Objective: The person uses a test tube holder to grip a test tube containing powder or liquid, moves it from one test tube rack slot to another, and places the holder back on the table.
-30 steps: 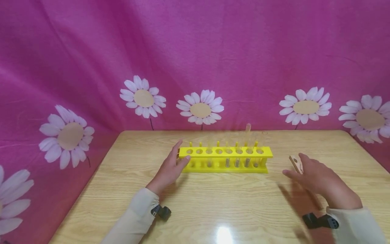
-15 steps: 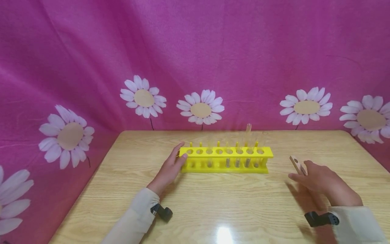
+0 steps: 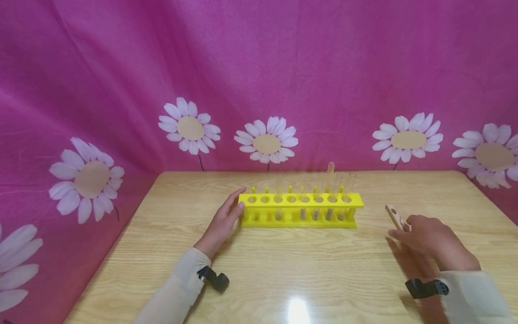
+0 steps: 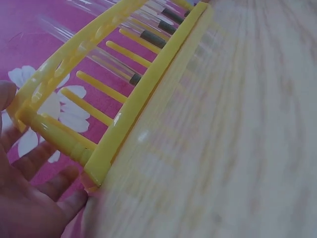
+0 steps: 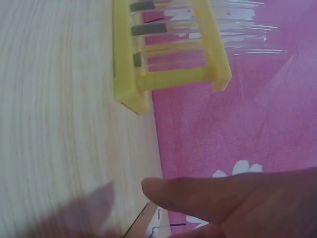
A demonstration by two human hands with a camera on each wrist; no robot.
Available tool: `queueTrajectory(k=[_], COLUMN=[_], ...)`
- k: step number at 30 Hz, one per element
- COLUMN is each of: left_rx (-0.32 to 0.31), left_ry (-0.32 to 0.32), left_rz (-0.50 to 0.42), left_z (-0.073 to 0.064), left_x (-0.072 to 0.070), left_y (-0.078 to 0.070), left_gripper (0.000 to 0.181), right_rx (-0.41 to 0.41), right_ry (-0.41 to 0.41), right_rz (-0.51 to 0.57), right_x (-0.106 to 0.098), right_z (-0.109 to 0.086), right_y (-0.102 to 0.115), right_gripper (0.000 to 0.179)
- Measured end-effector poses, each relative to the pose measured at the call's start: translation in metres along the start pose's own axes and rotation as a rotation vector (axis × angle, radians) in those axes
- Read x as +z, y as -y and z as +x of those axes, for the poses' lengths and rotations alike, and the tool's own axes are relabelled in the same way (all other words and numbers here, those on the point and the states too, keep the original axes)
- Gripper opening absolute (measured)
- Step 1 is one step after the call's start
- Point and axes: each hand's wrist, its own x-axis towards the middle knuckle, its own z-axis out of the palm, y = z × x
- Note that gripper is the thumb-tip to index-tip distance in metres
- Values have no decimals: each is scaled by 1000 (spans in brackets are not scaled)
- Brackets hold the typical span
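Note:
A yellow test tube rack (image 3: 299, 200) stands on the wooden table, with several clear test tubes (image 3: 330, 173) upright in its holes. Grey matter shows in the tubes' lower ends in both wrist views. At the rack's left end is my left hand (image 3: 220, 225), its relaxed fingers behind the end post (image 4: 59, 136) and its thumb by the top board; firm contact is unclear. To the right of the rack, my right hand (image 3: 435, 238) holds a wooden test tube clamp (image 3: 391, 215) between thumb and fingers. The palm hides the clamp's rear part.
The table (image 3: 275, 270) runs back to a pink cloth (image 3: 332, 81) with printed white daisies. Short yellow drying pegs (image 4: 94, 87) rise from the rack's base. A black wrist camera (image 3: 425, 288) sits on each sleeve.
My left thumb has drawn back from the rack's top board to its left edge. My right hand has shifted slightly right along the clamp, so more wood shows. The rack stays in place.

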Motion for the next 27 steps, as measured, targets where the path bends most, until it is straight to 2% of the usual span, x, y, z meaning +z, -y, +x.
queueTrajectory(k=[10,15,27], left_rx=[-4,6,-40], left_ry=[20,36,19], left_rz=[-70,-89,-73], left_z=[-3,-3,-3], left_x=[-1,-1,0], left_y=[-1,0,4], left_gripper=[48,47,47], right_rx=[38,40,112], right_ry=[-50,-86,-105], right_rz=[73,50,26], right_x=[4,7,6], right_z=[-3,-3,-1], right_y=[-3,-4,-2], right_gripper=[38,36,33])
